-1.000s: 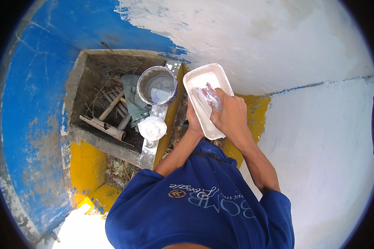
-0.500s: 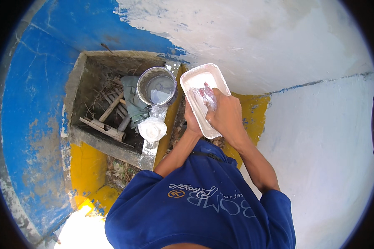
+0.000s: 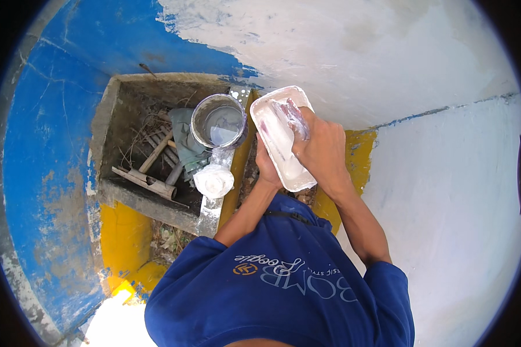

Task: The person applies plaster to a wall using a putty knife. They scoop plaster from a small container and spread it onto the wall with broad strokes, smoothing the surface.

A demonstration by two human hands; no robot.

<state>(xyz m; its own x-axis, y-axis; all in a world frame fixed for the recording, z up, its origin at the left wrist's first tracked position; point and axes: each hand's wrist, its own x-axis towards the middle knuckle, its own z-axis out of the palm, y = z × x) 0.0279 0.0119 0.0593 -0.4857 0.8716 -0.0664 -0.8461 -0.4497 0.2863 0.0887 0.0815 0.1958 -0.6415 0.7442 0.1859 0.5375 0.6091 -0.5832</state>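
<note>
Filling the background, a painted wall [image 3: 341, 58] is patchy white and blue. Below, the wearer's blue shirt [image 3: 272, 306] shows pale printed lettering and a round orange emblem. Left, a concrete box [image 3: 147, 207] contains sticks. Ahead of the shirt, a white tray [image 3: 282, 159] sits right of a bucket [image 3: 197, 121]. The right hand [image 3: 324, 144] clenches a smeared tool [image 3: 295, 118] over the tray; the left hand [image 3: 267, 165] grasps the tray's side, fingertips hidden.
</note>
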